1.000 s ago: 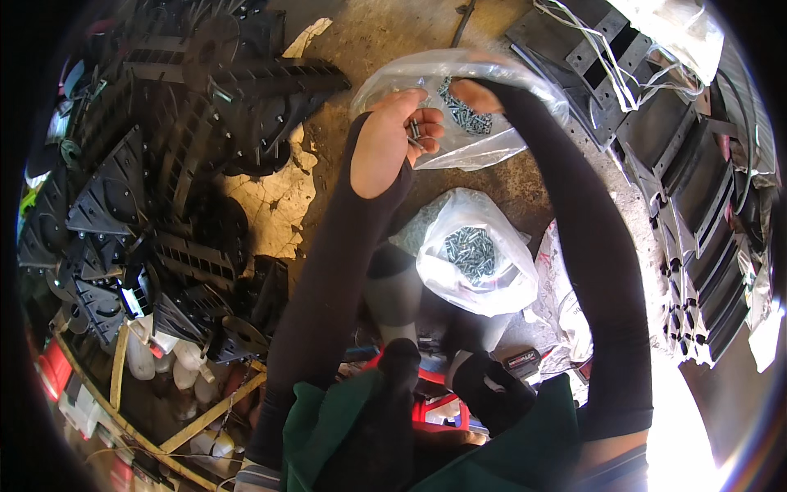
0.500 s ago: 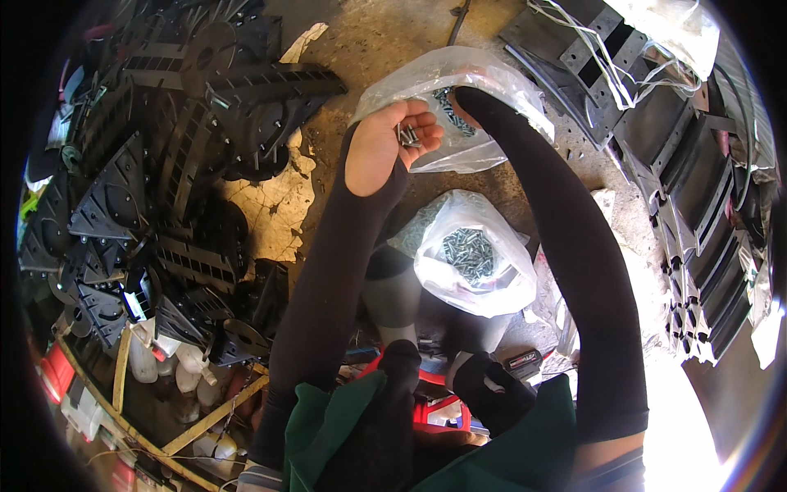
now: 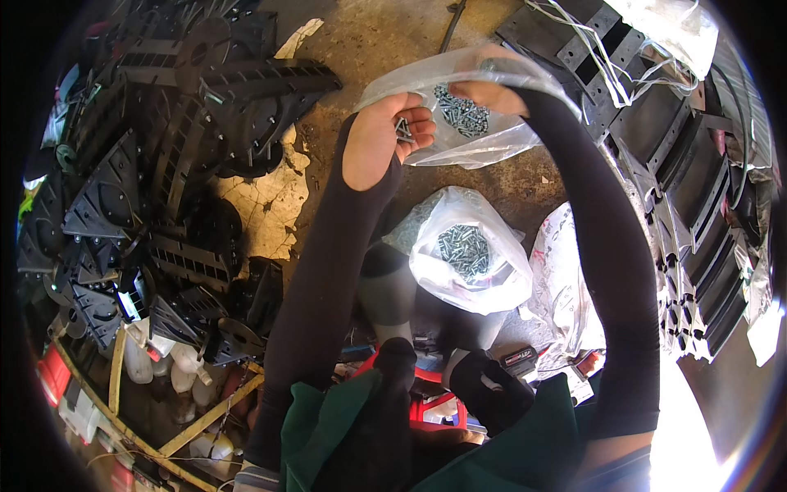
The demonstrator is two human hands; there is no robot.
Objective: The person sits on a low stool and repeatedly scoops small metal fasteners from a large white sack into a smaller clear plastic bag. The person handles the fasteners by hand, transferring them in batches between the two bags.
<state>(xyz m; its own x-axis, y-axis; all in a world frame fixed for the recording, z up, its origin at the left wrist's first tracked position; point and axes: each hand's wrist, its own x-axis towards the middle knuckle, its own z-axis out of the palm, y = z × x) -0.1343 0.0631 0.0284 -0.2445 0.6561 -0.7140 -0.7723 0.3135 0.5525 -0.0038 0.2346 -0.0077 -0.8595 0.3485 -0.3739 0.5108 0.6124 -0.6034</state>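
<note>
In the curled fingers of my left hand, palm up, lie several small silvery bolts. The hand is at the left side of an open clear plastic bag holding a heap of small bolts. My right hand reaches into that bag from the right, its fingers drawn together at the heap's upper edge. What its fingertips pinch, if anything, I cannot make out. Nearer to me stands a second plastic bag, its mouth open, filled with small metal screws.
Black triangular metal brackets are piled on the left. More dark metal parts are stacked on the right, with white straps above them. A yellow frame is at lower left. A crumpled printed sack lies beside the near bag.
My right hand has shifted right and lifted into clearer view at the heap, and the far bag's right side has spread outward. The left hand's fingers have curled more around the bolts.
</note>
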